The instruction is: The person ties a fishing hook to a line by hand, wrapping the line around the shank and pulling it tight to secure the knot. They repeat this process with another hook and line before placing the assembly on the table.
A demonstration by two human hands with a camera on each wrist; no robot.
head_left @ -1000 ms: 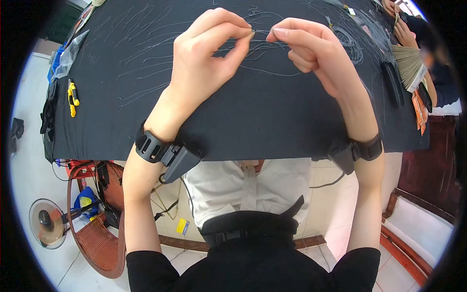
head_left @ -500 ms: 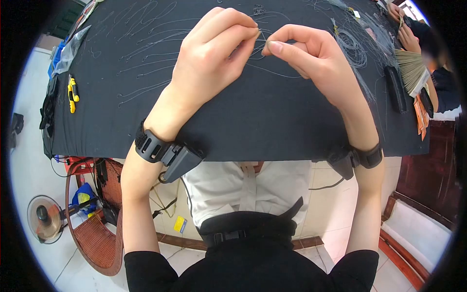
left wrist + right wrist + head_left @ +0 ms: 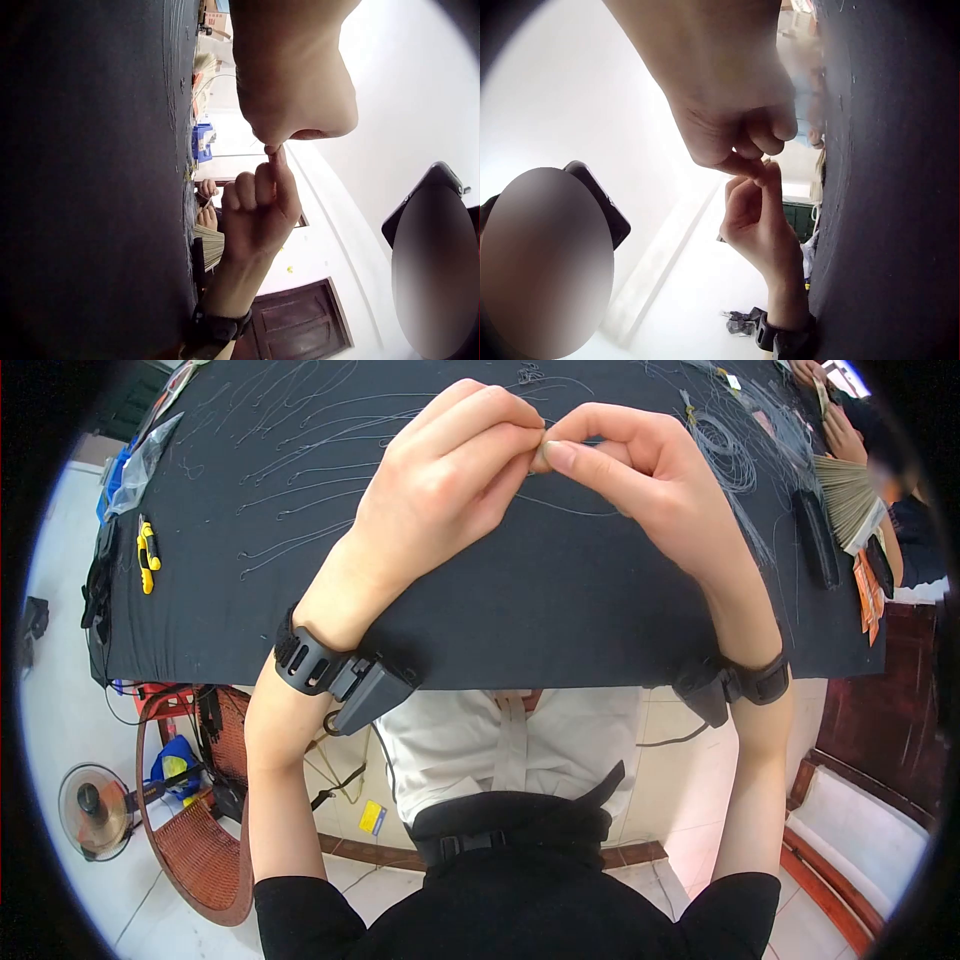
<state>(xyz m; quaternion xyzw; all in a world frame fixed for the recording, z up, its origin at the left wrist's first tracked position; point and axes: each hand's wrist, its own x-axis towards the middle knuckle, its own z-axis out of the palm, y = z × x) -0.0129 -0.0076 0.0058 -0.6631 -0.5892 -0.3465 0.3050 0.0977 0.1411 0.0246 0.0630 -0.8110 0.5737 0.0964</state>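
Over the black cloth, my left hand [image 3: 430, 485] and right hand [image 3: 665, 485] meet at the fingertips. Thumb and index finger of each are pinched together on a thin grey line, mostly hidden by the fingers. In the left wrist view, the left hand [image 3: 296, 82] comes from above and its tips touch those of the right hand [image 3: 259, 206]. The right wrist view has the right hand [image 3: 731, 112] above, other fingers curled, and the left hand [image 3: 761, 221] below, tips together. Several thin lines with small looped or hooked ends [image 3: 285, 513] lie left of the hands.
A coil of clear line [image 3: 722, 455] lies right of the hands, with a black case [image 3: 815, 540] beyond it. Yellow-handled pliers [image 3: 148, 555] and a plastic bag [image 3: 140, 470] are at the left. Another person's hands [image 3: 843, 432] hold something at the far right.
The hands were slightly apart with a thin line between them; their fingertips now touch. The left hand has moved right, and the right hand's fingertips have moved left and slightly down.
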